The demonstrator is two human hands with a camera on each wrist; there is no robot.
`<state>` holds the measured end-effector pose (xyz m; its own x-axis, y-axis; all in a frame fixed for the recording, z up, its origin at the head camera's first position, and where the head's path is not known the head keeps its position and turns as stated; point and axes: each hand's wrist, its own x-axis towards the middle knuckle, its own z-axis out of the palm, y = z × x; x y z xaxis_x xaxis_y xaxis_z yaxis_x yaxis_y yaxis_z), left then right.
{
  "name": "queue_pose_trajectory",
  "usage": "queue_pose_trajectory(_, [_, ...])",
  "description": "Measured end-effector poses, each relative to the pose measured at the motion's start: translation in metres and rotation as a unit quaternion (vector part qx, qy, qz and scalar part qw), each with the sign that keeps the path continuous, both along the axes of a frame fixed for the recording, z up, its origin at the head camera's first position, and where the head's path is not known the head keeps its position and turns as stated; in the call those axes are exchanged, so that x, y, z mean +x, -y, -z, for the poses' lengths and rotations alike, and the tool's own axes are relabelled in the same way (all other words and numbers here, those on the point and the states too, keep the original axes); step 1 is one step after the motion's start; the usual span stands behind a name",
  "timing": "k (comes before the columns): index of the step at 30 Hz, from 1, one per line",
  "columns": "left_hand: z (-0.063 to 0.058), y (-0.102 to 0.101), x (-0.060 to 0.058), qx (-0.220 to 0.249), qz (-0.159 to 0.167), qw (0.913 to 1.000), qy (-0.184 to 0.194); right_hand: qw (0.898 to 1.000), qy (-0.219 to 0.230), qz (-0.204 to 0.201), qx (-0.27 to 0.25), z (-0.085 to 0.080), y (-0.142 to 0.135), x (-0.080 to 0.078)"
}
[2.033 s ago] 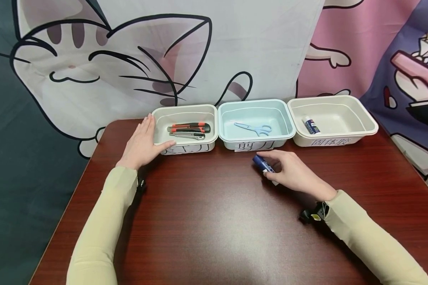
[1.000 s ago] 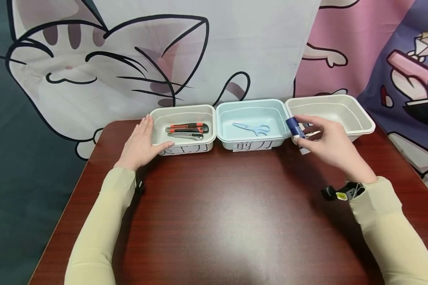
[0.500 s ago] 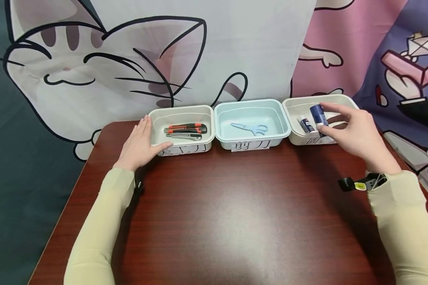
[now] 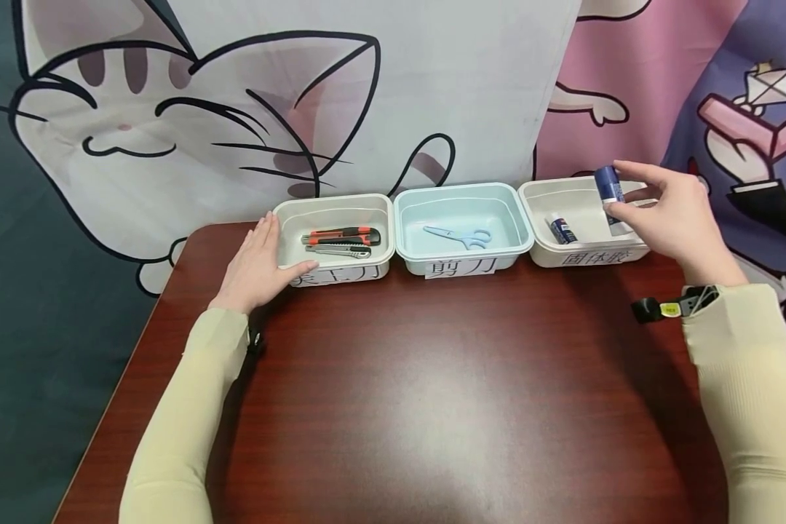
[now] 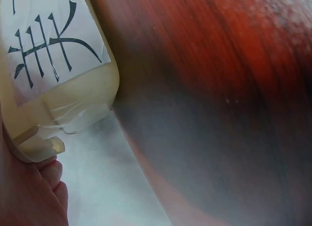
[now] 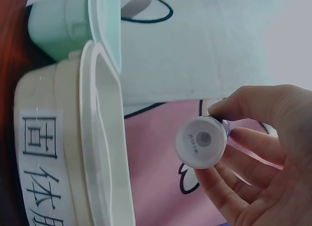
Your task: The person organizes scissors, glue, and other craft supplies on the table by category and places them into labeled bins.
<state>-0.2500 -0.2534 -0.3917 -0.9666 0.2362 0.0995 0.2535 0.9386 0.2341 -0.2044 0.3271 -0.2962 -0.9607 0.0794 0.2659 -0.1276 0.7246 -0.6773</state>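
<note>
My right hand (image 4: 671, 211) pinches a blue-capped glue stick (image 4: 609, 186) between thumb and fingers, above the right-hand cream bin (image 4: 544, 253). In the right wrist view the round white base of the glue stick (image 6: 201, 142) faces the camera, beside the bin's rim. Another glue stick (image 4: 562, 231) lies inside that bin. With fingers straight, my left hand (image 4: 255, 266) rests against the left side of the left cream bin (image 4: 295, 211), thumb along its front rim. That bin holds several utility knives (image 4: 342, 236).
Between the cream bins stands a light blue bin (image 4: 426, 204) with blue scissors (image 4: 461, 236) in it. All three bins line the back of the brown table (image 4: 393, 378), labelled in front. A printed cloth (image 4: 485, 87) hangs right behind them.
My right hand has carried the glue stick from the table in front of the blue bin, right and up, over the right bin. My left hand has stayed at the left bin.
</note>
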Motion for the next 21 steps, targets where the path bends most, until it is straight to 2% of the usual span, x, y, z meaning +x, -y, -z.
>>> queue_pose_trajectory(13, [-0.004, 0.001, -0.001, -0.034, 0.004, 0.9994, -0.002, 0.998, 0.045, 0.032, 0.044, -0.006, -0.018, -0.034])
queue_pose_trajectory(21, [-0.003, 0.001, -0.002, -0.043, 0.004, 0.9991, -0.001, 0.994, 0.07, 0.035, 0.074, 0.005, -0.031, -0.046])
